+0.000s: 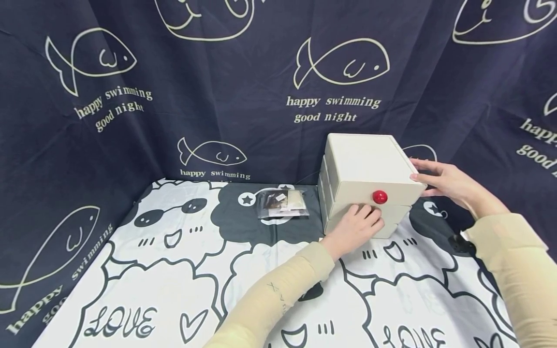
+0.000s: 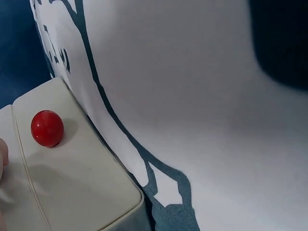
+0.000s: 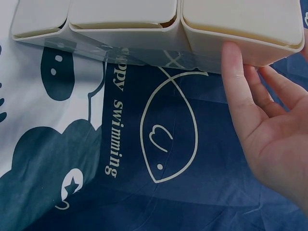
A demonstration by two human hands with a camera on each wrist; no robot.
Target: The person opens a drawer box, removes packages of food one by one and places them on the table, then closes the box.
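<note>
A white three-tier drawer box (image 1: 370, 157) stands at the right, with a red round knob (image 1: 380, 196) on its top drawer. In the head view, my left hand (image 1: 354, 229) is at the middle drawer's front, fingers curled where its knob sits; the hand covers that knob. The left wrist view has another red knob (image 2: 47, 128) on the bottom drawer (image 2: 82, 168), beside fingers at the left edge. My right hand (image 1: 450, 186) rests against the box's right side near the top. Its fingers (image 3: 236, 72) look fairly straight on the top tier in the right wrist view.
A clear plastic packet (image 1: 283, 203) with brown and cream contents lies left of the box. A cloth with cartoon figures (image 1: 165, 285) covers the table. Behind the box hangs a dark blue curtain (image 1: 261, 96) with fish prints, close to its back.
</note>
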